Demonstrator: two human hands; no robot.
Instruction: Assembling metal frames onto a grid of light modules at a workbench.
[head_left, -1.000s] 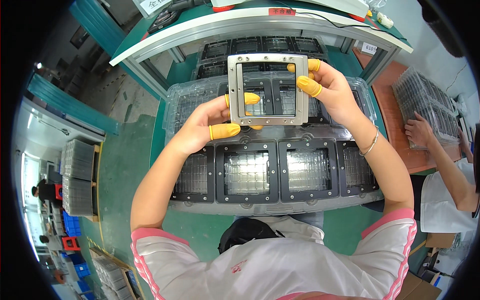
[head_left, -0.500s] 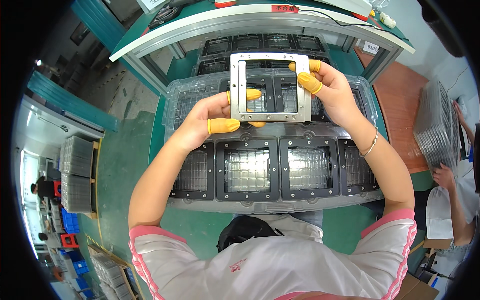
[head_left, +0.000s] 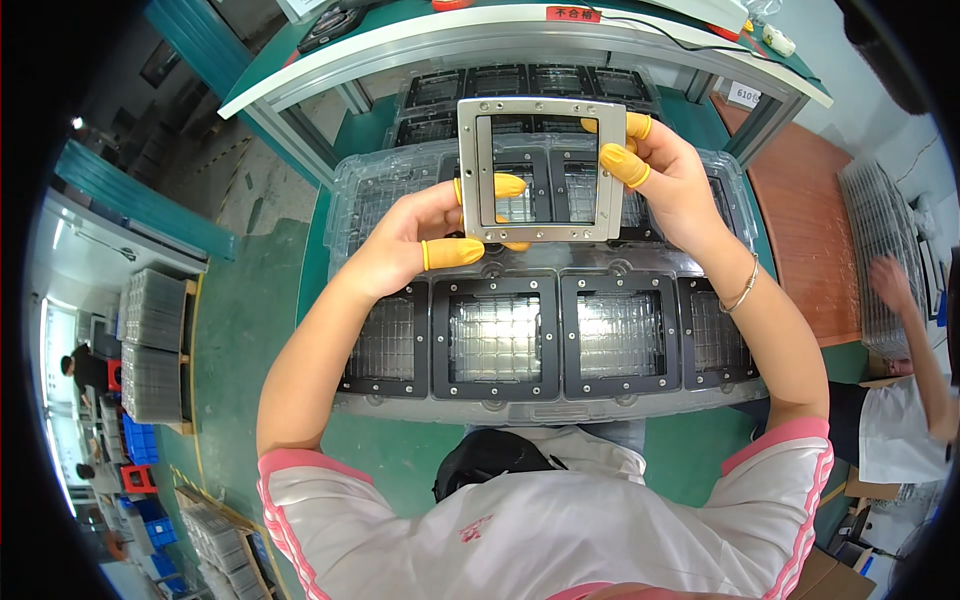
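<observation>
Slightly higher now, both hands point(head_left: 560, 215) at metal frame point(head_left: 541, 168) edges.

1. A small red rectangular label point(head_left: 573, 14) sits on the front edge of the upper shelf, top centre.
2. A white rectangular label point(head_left: 743, 95) hangs under that shelf, to the right.
3. A clear plastic blister tray point(head_left: 350, 190) with a moulded rim lies on the green tabletop, carrying black-framed parts.
</observation>
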